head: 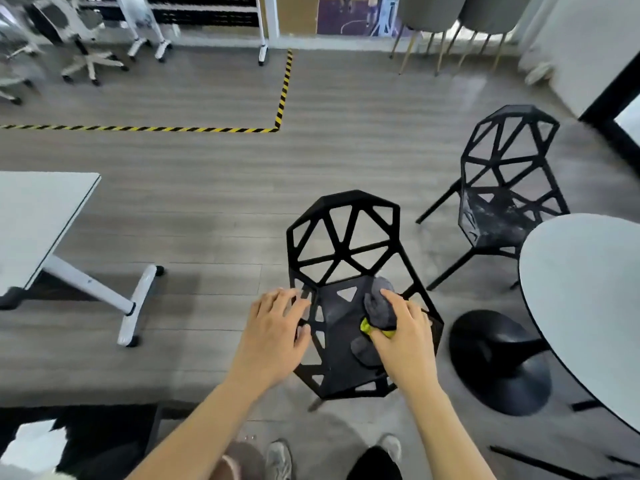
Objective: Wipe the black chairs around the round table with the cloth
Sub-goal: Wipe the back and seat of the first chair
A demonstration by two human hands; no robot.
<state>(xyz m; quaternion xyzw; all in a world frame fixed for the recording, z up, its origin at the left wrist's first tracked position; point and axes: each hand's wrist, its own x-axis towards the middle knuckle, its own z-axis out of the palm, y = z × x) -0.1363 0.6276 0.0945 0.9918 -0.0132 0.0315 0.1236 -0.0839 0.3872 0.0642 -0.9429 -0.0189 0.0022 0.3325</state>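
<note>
Cloth (pixel 379 308) pressed on chair (pixel 343 258) by right hand (pixel 403 336).

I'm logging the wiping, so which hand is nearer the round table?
Right. The right hand holds the cloth on the near chair's seat, on the side toward the round table. The left hand rests on the seat's far edge, away from it.

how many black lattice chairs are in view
2: one black chair directly under the hands, being wiped; a second chair further right beside the round table. Others may sit out of frame.
</note>
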